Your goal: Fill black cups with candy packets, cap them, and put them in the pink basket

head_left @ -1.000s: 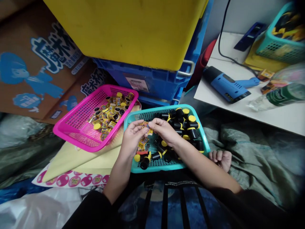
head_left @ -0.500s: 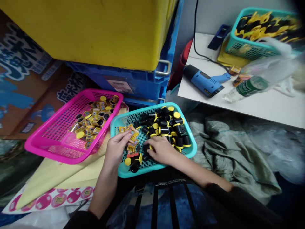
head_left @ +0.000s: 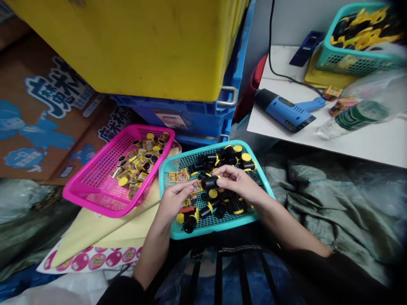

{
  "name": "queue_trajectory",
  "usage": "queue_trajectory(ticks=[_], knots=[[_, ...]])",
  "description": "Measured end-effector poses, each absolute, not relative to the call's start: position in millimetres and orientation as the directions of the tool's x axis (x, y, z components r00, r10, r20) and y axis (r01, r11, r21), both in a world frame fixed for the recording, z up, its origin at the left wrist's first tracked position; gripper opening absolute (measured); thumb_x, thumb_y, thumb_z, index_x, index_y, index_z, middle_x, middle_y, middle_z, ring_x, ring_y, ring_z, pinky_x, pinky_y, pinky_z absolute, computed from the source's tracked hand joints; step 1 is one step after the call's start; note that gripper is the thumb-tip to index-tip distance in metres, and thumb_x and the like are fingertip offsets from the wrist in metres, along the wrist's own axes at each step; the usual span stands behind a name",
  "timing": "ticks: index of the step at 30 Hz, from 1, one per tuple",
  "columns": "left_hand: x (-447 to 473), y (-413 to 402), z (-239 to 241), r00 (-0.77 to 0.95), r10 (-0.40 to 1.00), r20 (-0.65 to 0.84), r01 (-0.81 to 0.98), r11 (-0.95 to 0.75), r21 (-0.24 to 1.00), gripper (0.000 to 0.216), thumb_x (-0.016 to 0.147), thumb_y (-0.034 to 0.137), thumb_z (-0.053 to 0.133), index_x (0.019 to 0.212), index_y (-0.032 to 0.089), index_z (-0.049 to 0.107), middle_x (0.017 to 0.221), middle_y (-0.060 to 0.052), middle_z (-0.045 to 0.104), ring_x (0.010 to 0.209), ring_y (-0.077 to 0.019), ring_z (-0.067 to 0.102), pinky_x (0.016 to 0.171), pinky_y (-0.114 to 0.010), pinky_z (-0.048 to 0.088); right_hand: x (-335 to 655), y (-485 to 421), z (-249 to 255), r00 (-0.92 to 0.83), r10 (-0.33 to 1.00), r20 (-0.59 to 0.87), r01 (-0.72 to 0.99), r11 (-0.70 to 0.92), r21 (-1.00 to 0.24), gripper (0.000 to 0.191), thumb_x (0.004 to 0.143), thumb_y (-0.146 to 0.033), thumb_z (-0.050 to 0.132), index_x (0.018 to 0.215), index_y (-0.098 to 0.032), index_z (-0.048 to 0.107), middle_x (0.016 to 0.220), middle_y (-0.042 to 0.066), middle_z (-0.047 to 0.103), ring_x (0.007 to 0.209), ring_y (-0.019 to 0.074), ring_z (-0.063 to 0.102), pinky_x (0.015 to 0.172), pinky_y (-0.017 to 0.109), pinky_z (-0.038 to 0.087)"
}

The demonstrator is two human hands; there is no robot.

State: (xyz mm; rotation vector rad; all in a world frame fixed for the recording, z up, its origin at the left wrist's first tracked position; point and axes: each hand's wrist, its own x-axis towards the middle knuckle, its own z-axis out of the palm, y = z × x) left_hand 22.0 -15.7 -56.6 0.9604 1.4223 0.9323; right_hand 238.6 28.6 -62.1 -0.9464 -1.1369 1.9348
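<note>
Over the teal basket [head_left: 219,226], my right hand [head_left: 237,181] is closed on a small black cylinder with a yellow end [head_left: 210,183]. My left hand [head_left: 178,195] pinches a small yellow printed wrapper [head_left: 197,187], its edge close to the cylinder. Whether the two touch I cannot tell. Several more black cylinders with yellow caps [head_left: 237,205] lie in the basket beneath my hands. At its left side are loose printed wrappers [head_left: 179,175] and an orange piece [head_left: 187,209].
A pink basket [head_left: 95,207] holds several wrapped cylinders [head_left: 140,163]. Behind stand stacked yellow [head_left: 143,51] and blue crates [head_left: 197,118]. On the white table [head_left: 356,146] are a blue heat gun [head_left: 286,110], a plastic bottle [head_left: 356,118] and another teal basket [head_left: 343,63]. Grey sacking [head_left: 324,203] lies right.
My right hand has lifted a black cylinder out of the pile and brought it beside the wrapper in my left hand. The whole view has shifted slightly.
</note>
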Motion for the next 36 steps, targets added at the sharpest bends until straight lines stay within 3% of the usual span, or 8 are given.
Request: queue_trajectory(ticks=[3,7,14,18,22,27,36], knots=[[23,-15,-54,-0.02,0.909,-0.416,-0.004,0.416,0.91,0.039,0.069,0.045,0.072,0.097,0.017,0.074,0.098,-0.01,0.074,0.074,-0.0196,0.068,0.068,-0.033,0.056,240,33,-64,-0.571,0.768,-0.292,-0.12,-0.43,-0.895,0.032,0.073,-0.04,0.072,0.092,-0.016,0.064,0.068,-0.002,0.062,0.058,0.0082,0.057,0.058,0.022,0.047],[26,-12,-46,0.019,0.9,-0.435,0.098,0.431,0.897,0.037,0.066,0.044,0.074,0.091,0.018,0.076,0.096,-0.009,0.075,0.079,-0.0218,0.068,0.069,-0.033,0.058,241,36,-69,-0.611,0.697,-0.375,-0.05,-0.507,-0.861,0.036,0.075,-0.046,0.068,0.09,-0.014,0.063,0.06,-0.001,0.062,0.054,0.0094,0.058,0.055,0.023,0.047],[36,-7,-43,0.009,0.89,-0.455,0.092,0.452,0.887,0.036,0.067,0.042,0.073,0.096,0.02,0.074,0.101,-0.007,0.074,0.087,-0.0222,0.069,0.073,-0.035,0.058,226,25,-80,-0.529,0.8,-0.282,-0.157,-0.419,-0.894,0.033,0.068,-0.033,0.077,0.092,-0.017,0.061,0.068,-0.004,0.059,0.059,0.0068,0.055,0.06,0.022,0.045],[41,-6,-42,-0.029,0.932,-0.36,0.12,0.361,0.925,0.032,0.062,0.03,0.078,0.092,0.019,0.075,0.097,-0.006,0.074,0.089,-0.0208,0.068,0.081,-0.033,0.055,217,19,-84,-0.462,0.855,-0.236,-0.235,-0.375,-0.897,0.037,0.063,-0.027,0.08,0.094,-0.018,0.062,0.072,-0.004,0.059,0.064,0.0078,0.055,0.063,0.022,0.045],[46,-9,-44,-0.067,0.953,-0.296,0.061,0.3,0.952,0.031,0.059,0.024,0.08,0.089,0.019,0.074,0.093,-0.006,0.074,0.088,-0.0197,0.067,0.082,-0.032,0.053,216,15,-83,-0.5,0.836,-0.225,-0.385,-0.448,-0.807,0.031,0.073,-0.033,0.073,0.101,-0.021,0.064,0.085,0.0,0.062,0.072,0.0084,0.057,0.066,0.021,0.047],[55,-12,-41,-0.025,0.956,-0.291,-0.076,0.289,0.954,0.028,0.057,0.022,0.081,0.083,0.019,0.072,0.093,-0.005,0.074,0.087,-0.0192,0.067,0.078,-0.031,0.055,216,11,-81,-0.716,0.66,-0.229,-0.471,-0.698,-0.539,0.044,0.077,-0.04,0.069,0.117,-0.025,0.058,0.099,0.002,0.06,0.084,0.0115,0.059,0.071,0.024,0.052],[61,-15,-41,-0.028,0.955,-0.295,-0.104,0.291,0.951,0.029,0.055,0.021,0.083,0.082,0.018,0.071,0.086,-0.003,0.073,0.081,-0.0171,0.067,0.072,-0.028,0.056,219,15,-81,-0.699,0.684,-0.208,-0.481,-0.665,-0.571,0.033,0.076,-0.031,0.073,0.104,-0.02,0.061,0.091,-0.001,0.061,0.079,0.0081,0.063,0.075,0.023,0.053]])
